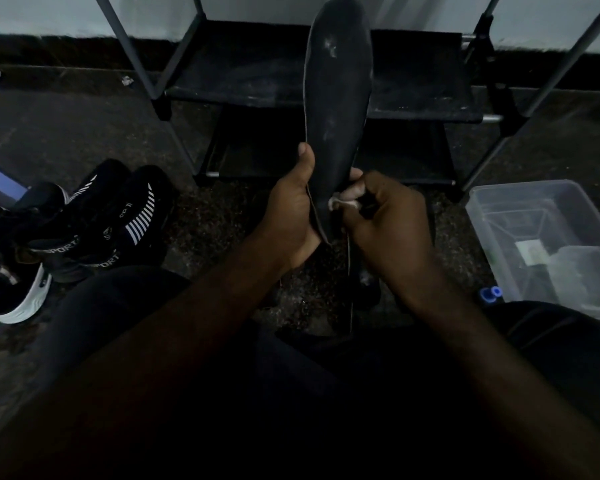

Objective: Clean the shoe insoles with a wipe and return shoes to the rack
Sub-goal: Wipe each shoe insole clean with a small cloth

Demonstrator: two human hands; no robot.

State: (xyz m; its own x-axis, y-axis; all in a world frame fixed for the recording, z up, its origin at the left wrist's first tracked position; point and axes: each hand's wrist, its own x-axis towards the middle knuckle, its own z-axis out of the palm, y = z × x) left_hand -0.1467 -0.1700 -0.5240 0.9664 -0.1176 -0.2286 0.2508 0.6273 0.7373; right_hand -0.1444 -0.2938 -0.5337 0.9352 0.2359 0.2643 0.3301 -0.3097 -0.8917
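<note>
Dim light here. The long dark foam insole (336, 81) stands upright in mid-air in front of the black metal-framed shoe rack (239, 74), heel end down. The left hand (288, 216) grips that heel end, thumb on the face and fingers curled round the back. The right hand (388, 220) pinches a small crumpled white wipe (340, 202) against the lower face. Best approach, I'd say: firm strokes up towards the pale smudges near the toe, with the left grip steady. The black-and-white sports shoes (111, 220) sit on the floor at the left edge.
</note>
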